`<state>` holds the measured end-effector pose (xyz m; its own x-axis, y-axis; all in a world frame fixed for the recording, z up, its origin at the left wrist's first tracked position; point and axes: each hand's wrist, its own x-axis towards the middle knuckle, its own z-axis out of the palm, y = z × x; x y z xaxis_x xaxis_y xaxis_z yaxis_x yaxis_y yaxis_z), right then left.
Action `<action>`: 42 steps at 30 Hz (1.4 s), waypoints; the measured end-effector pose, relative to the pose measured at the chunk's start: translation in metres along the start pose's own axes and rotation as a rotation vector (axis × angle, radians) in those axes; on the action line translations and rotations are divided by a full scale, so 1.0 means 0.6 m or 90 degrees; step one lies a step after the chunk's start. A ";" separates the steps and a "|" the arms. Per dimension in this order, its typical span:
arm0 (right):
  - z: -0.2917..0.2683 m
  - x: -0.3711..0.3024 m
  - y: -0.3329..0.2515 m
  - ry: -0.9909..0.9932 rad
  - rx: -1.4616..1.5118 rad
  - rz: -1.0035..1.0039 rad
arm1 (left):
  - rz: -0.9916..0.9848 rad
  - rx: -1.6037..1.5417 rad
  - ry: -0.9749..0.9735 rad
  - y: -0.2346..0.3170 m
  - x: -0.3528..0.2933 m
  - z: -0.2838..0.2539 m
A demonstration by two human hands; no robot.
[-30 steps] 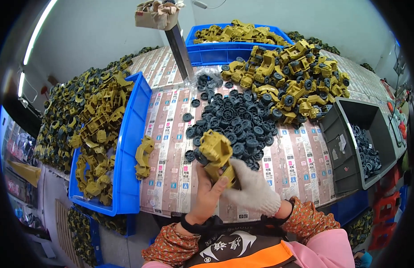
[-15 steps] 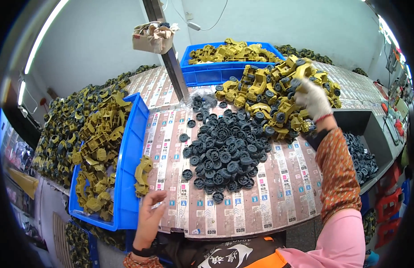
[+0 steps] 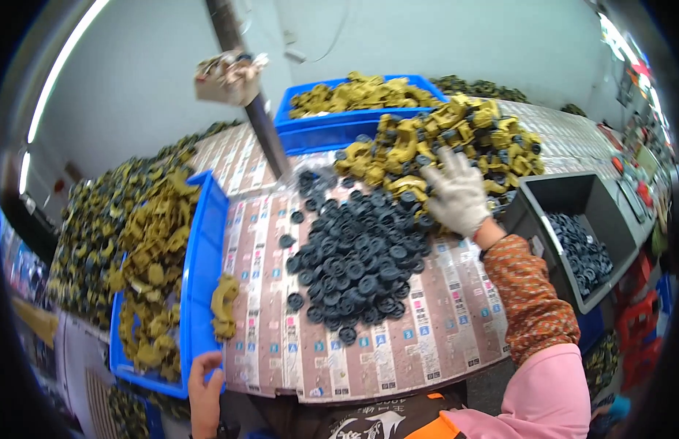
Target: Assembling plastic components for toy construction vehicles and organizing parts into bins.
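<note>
Viewing remotely, I locate the shell (image 3: 221, 307) beside the bin (image 3: 202, 271), long axis running fore-and-aft, just beyond the nearer, half-open, empty left hand (image 3: 205, 395), while the right hand (image 3: 458, 194) spreads its fingers over the cars (image 3: 493, 121).

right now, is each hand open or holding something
Left hand: open, nothing visible in it.
Right hand: open, fingers spread by the yellow pile, palm hidden.
</note>
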<state>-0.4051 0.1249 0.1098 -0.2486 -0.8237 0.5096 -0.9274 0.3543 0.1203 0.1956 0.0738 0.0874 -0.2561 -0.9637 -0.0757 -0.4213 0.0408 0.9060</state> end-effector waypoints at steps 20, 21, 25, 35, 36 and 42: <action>0.144 0.117 0.156 -0.063 0.015 0.297 | -0.052 0.061 -0.081 0.051 -0.083 0.026; 0.143 0.118 0.168 -0.059 0.008 0.308 | -0.067 0.079 -0.073 0.055 -0.087 0.024; 0.158 0.125 0.192 -0.049 -0.015 0.324 | -0.077 0.065 -0.035 0.039 -0.112 0.012; 0.187 0.149 0.267 -0.102 -0.066 0.330 | -0.121 0.030 -0.015 0.041 -0.113 0.008; 0.191 0.151 0.278 -0.102 -0.070 0.335 | -0.124 0.026 -0.005 0.039 -0.114 0.006; 0.211 0.158 0.321 -0.110 -0.081 0.340 | -0.129 0.033 0.028 0.026 -0.132 -0.016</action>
<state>-0.6424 0.0589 0.0735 -0.7252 -0.5725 0.3826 -0.6224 0.7827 -0.0085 0.2177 0.1481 0.1113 -0.1240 -0.9640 -0.2352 -0.5051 -0.1427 0.8512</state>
